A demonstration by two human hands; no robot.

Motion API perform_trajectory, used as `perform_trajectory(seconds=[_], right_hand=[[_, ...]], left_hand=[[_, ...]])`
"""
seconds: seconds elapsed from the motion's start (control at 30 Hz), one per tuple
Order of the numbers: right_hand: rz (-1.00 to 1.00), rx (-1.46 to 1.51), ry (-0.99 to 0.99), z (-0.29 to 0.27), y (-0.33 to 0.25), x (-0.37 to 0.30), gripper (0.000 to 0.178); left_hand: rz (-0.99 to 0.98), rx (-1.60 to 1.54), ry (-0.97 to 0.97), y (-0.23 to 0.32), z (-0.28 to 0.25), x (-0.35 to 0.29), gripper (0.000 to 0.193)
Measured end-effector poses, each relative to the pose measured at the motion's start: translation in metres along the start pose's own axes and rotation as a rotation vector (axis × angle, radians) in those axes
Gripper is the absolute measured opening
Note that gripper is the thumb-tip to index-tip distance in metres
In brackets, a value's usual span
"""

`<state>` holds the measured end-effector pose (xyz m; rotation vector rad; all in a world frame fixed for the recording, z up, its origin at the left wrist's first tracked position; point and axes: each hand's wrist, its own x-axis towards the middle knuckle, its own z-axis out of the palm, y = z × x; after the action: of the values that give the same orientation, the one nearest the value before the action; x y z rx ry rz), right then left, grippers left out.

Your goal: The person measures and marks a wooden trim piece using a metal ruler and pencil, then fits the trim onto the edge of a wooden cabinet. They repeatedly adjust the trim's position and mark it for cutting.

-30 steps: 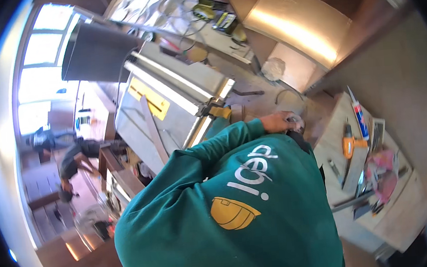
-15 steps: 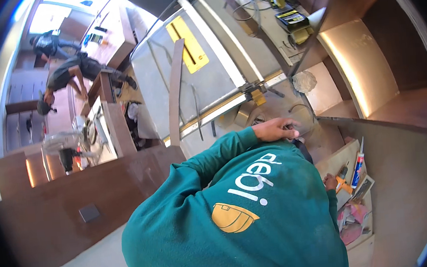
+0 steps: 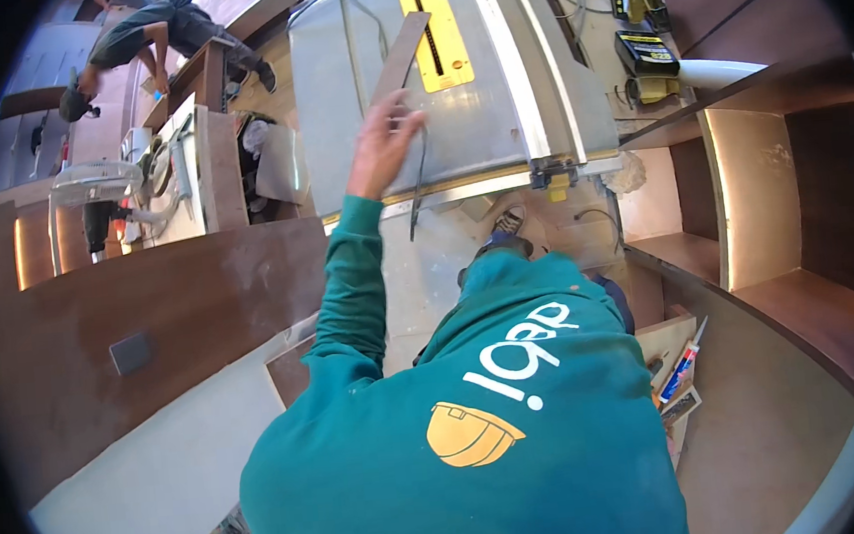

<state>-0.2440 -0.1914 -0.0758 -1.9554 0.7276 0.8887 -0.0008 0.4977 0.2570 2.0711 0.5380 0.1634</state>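
My left hand (image 3: 388,148) reaches out over the near side of a table saw (image 3: 471,128), its fingers apart and a little blurred. It is right at a brown wooden strip (image 3: 404,56), covering the strip's lower part; whether it touches the strip I cannot tell. The strip's far end overlaps the edge of the yellow slotted insert (image 3: 434,31) in the grey saw top. A thin dark cord (image 3: 421,187) hangs over the table's front rail close to my wrist. My right hand is out of sight behind my green sweatshirt.
Brown shelving (image 3: 743,202) with lit edges stands on the right, near a sealant tube (image 3: 679,373). A brown panel (image 3: 172,337) runs along the left. Beyond it are a fan (image 3: 94,183) and a co-worker (image 3: 148,33) bending over a workpiece. My shoe (image 3: 509,220) is below the saw's front.
My left hand has moved forward and left from before my body to the wooden strip. My right hand has gone out of view. The view has shifted, bringing my shoe into sight.
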Motion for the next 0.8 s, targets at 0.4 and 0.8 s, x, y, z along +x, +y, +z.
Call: perform_trajectory(seconds=[0.4,0.8], right_hand=[[-0.001,0.339,0.121,-0.001,-0.065,-0.026,0.011],[-0.186,0.286,0.143,0.061,-0.062,-0.072,0.017]], left_hand=[[0.050,0.694,-0.008,-0.103,-0.044,0.062,0.089],[0.197,-0.266,0.164,0.092,-0.084,0.067,0.061]])
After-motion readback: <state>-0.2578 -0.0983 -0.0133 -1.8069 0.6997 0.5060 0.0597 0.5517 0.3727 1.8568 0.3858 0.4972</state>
